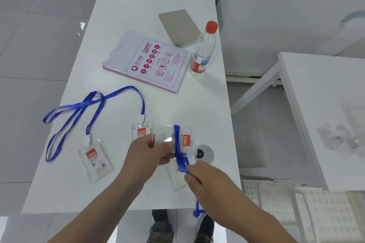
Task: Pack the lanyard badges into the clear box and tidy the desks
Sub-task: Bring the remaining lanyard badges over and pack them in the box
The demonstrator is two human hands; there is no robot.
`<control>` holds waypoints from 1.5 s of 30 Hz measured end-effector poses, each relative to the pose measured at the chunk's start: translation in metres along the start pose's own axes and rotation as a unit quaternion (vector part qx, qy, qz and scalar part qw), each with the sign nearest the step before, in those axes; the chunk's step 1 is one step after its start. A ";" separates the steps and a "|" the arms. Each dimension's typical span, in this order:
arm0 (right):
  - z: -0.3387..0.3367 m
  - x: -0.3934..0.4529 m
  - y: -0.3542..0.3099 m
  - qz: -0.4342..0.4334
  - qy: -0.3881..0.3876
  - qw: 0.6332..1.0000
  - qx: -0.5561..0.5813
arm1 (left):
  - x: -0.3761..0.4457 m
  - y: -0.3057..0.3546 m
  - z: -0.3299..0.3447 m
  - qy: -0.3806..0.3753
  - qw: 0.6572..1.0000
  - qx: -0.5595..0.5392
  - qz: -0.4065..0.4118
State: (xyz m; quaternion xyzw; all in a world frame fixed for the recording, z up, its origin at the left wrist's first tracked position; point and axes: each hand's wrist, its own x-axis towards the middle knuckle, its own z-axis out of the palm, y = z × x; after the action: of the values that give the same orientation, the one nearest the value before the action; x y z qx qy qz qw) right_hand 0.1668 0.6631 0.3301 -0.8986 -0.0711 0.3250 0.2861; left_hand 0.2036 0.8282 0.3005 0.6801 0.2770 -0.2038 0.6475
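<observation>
I hold a clear badge holder [178, 140] just above the near end of a white desk [138, 6], its blue lanyard [177, 144] wound around its middle. My left hand [150, 154] grips the holder's left side, fingers curled under it and thumb on top. My right hand [203, 175] pinches the loose end of the blue strap just below the holder, fingers closed on the ribbon; a further length of strap [197, 210] hangs past the desk's near edge. Beside my left hand, a second badge [141, 131] lies flat on the desk, partly hidden by my fingers, its lanyard looping away to the left. A third badge [95, 161] lies farther left, near the edge, its own blue strap [57, 138] trailing beside it. A round grey cable port [204, 154] sits in the desk just right of the held badge. Farther up the desk lie a packet of copier paper [150, 61], a red-capped water bottle [203, 49] standing upright, and a flat grey pad [178, 25]. A second white desk [325, 94] stands to the right, carrying something clear that is too blurred to identify.
</observation>
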 end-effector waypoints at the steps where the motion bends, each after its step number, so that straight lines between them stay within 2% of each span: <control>1: -0.007 -0.002 0.000 -0.006 0.016 0.999 -0.031 | -0.001 -0.003 0.001 -0.005 0.999 0.034 0.009; 4: -0.033 0.003 0.008 -0.021 0.092 0.994 -0.058 | -0.007 -0.007 0.005 -0.062 0.994 0.087 0.018; 8: -0.048 0.019 0.033 0.003 0.183 0.983 0.013 | -0.018 -0.007 0.017 -0.123 0.991 0.057 -0.005; 10: -0.048 0.022 0.042 0.042 0.184 0.977 0.103 | -0.020 -0.006 0.023 -0.132 0.990 0.045 -0.005; 13: -0.052 0.016 0.059 0.078 0.154 0.948 0.268 | -0.021 -0.006 0.040 -0.140 0.989 0.041 -0.015; 15: -0.056 0.008 0.079 0.080 0.155 0.939 0.296 | -0.026 -0.008 0.060 -0.138 0.989 0.041 -0.022; 21: -0.086 -0.024 0.146 0.038 0.175 0.931 0.318 | -0.049 -0.018 0.144 -0.092 0.996 0.010 -0.015; 24: -0.110 -0.044 0.186 0.018 0.169 0.940 0.296 | -0.065 -0.022 0.192 -0.053 0.999 -0.006 -0.012; 30: -0.148 -0.085 0.253 0.010 0.181 0.950 0.255 | -0.094 -0.030 0.272 0.010 0.998 0.037 0.053; 36: -0.161 -0.118 0.295 0.042 0.197 0.951 0.234 | -0.114 -0.033 0.321 0.003 0.997 0.041 0.071; 40: -0.162 -0.132 0.314 0.074 0.231 0.946 0.214 | -0.115 -0.035 0.340 -0.022 0.997 0.049 0.056; 45: -0.190 -0.159 0.344 0.071 0.268 0.937 0.210 | -0.123 -0.022 0.389 -0.038 0.995 0.067 0.060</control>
State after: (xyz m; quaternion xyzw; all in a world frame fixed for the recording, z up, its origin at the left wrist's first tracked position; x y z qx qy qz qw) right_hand 0.1421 0.2402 0.3425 -0.8744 0.1425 0.0989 0.4531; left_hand 0.1269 0.4278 0.3317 0.7290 0.1968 -0.2084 0.6216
